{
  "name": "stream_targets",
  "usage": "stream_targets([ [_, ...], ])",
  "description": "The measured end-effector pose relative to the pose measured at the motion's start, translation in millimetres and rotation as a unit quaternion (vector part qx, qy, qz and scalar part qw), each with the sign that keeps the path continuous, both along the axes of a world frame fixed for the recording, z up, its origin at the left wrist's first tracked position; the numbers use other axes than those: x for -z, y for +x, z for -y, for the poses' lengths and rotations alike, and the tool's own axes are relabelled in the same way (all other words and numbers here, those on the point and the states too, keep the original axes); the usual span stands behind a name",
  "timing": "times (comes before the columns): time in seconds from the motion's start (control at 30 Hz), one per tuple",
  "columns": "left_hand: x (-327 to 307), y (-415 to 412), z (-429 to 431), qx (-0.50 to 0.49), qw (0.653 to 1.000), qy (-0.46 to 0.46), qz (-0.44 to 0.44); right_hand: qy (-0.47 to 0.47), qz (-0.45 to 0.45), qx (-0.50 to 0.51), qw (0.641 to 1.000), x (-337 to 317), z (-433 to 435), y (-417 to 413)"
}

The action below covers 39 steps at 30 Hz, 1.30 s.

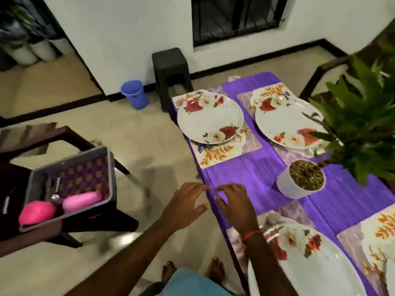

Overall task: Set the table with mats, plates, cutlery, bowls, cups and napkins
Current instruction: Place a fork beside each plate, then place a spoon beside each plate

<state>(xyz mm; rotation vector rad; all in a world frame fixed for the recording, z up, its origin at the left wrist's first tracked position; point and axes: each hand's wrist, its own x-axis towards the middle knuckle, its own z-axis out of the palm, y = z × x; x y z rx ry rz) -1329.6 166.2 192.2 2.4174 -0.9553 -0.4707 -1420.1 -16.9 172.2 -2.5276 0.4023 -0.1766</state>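
left hand and right hand side by side, fingers spread, holding nothing | purple cloth beneath right hand | grey basket left of left hand | flowered plate beyond both | plant pot right of right hand

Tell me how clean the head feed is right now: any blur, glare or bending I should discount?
Head view: the grey tray and the chair under it are smeared by motion blur; the far-left plate reads sharp; the plant leaves at right are soft; wide-angle bending curves the black skirting; lighting is dim, with soft shadows and a faint sheen on the floor.
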Motion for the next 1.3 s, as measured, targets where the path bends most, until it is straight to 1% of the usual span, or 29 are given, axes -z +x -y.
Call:
stream_targets([
  [0.13,-19,22,-36,-0.041,0.999,0.017,0.01,-0.026,0.027,-0.073,0.997,-14,-42,29],
  [0.27,-34,40,-71,-0.068,0.996,0.046,0.027,-0.079,-0.007,-0.133,0.988,-34,-82,63],
  [0.37,-38,53,-109,-0.092,0.994,0.032,0.042,-0.114,-0.014,-0.157,0.981,-47,-115,87],
  [0.53,-33,64,-179,-0.172,0.985,-0.005,0.012,-0.14,-0.017,-0.217,0.966,-51,-166,120],
  [0.67,-32,74,-229,-0.235,0.972,-0.023,0.011,-0.148,-0.025,-0.281,0.948,-54,-209,143],
  [0.8,-31,84,-257,-0.292,0.956,-0.03,-0.001,-0.14,-0.044,-0.348,0.926,-59,-238,173],
  [0.93,-23,100,-276,-0.349,0.936,-0.044,-0.008,-0.142,-0.056,-0.395,0.906,-55,-260,216],
  [1.17,0,136,-306,-0.436,0.9,-0.005,-0.021,-0.146,-0.042,-0.468,0.87,-33,-299,301],
  [1.3,0,151,-319,-0.474,0.88,0.015,-0.024,-0.133,-0.025,-0.504,0.853,-20,-321,332],
])
